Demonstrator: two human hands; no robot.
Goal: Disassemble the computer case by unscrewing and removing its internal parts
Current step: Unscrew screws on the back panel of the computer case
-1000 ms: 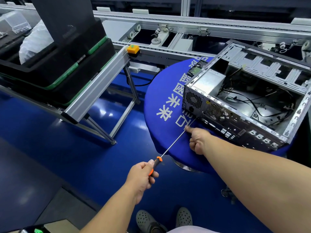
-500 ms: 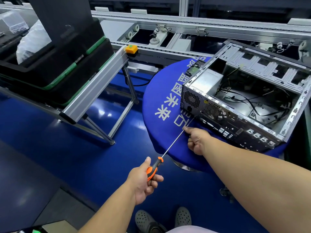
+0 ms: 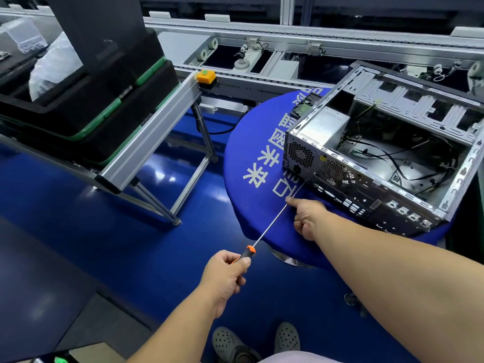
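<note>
Resting: computer case [image 3: 379, 158] on blue round table [image 3: 251, 142] | conveyor [image 3: 262, 32] behind | both hands' fingers clamped on screwdriver [image 3: 269, 226]

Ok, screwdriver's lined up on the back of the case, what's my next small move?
Probably turn the screwdriver handle with the left hand: its tip seems to meet the computer case rear panel under the fan grille, and the right hand fingers steady the shaft.

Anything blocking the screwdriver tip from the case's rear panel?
Nothing visible. The screwdriver shaft runs clear from the left hand, past the right hand steadying it, to the computer case rear panel.
</note>
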